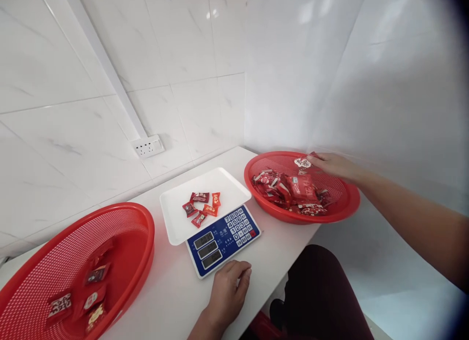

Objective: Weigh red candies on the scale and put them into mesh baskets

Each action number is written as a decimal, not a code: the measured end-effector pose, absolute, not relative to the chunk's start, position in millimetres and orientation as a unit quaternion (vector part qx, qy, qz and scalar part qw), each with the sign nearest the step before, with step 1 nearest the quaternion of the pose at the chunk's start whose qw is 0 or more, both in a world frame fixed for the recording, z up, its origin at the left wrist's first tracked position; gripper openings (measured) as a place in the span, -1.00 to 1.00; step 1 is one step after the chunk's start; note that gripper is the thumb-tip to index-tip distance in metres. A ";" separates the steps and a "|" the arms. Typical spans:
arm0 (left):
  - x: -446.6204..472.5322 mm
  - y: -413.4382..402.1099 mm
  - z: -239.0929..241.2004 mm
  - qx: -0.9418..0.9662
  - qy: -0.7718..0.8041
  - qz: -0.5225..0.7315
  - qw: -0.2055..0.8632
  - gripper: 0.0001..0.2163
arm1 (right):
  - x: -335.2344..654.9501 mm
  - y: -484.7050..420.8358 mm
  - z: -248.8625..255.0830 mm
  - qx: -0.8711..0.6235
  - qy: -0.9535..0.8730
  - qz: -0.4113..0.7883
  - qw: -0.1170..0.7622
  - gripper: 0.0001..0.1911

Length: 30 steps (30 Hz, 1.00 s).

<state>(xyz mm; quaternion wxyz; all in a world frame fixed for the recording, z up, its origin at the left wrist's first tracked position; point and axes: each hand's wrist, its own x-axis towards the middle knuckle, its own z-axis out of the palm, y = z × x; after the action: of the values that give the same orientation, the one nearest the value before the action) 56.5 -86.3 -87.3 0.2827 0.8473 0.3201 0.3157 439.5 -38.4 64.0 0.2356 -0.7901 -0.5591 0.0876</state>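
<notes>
Over the right-hand red basket (351,203), my right hand (335,166) pinches a red snack packet (303,162) with a white label. Beneath it lies a heap of red snack packets (286,188). My left hand (227,292) rests on the table with its fingers curled in, just in front of the scale's keypad (240,226); nothing shows in it. The digital scale (223,241) has a blue front with lit-looking displays. On its white tray (176,218) sit several small wrapped candies (201,197), red and orange.
At the left, a second red basket (144,232) holds several packets (97,274). A white table (164,291) carries everything and meets a tiled wall (190,115) with a power socket (148,146). My dark-clothed leg (322,291) is below the table's front edge.
</notes>
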 end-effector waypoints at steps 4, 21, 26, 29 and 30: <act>57.0 -89.0 -87.1 0.847 0.323 0.315 0.282 -0.80 | 409.1 -30.9 70.1 -0.779 -0.520 0.182 0.300 -0.59; 55.1 -89.5 -88.2 0.857 0.332 0.289 0.267 -0.79 | 227.7 39.0 24.7 -0.547 -0.796 0.097 0.241 -0.46; 55.9 -90.5 -89.6 0.864 0.326 0.281 0.261 -0.78 | 233.4 34.1 -6.3 -0.478 -0.853 0.097 0.184 -0.53; 56.3 -91.1 -89.4 0.871 0.320 0.270 0.257 -0.77 | 240.2 33.8 -20.2 -0.445 -0.875 0.103 0.158 -0.55; 56.4 -91.2 -89.2 0.872 0.319 0.268 0.257 -0.77 | 241.6 34.0 -22.1 -0.442 -0.878 0.103 0.150 -0.56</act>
<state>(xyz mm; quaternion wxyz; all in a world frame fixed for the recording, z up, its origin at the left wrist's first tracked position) 56.4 -91.2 -89.2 0.2567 0.8719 0.3194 0.2681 241.6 34.0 -22.1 0.1503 -0.4421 -0.8783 0.1033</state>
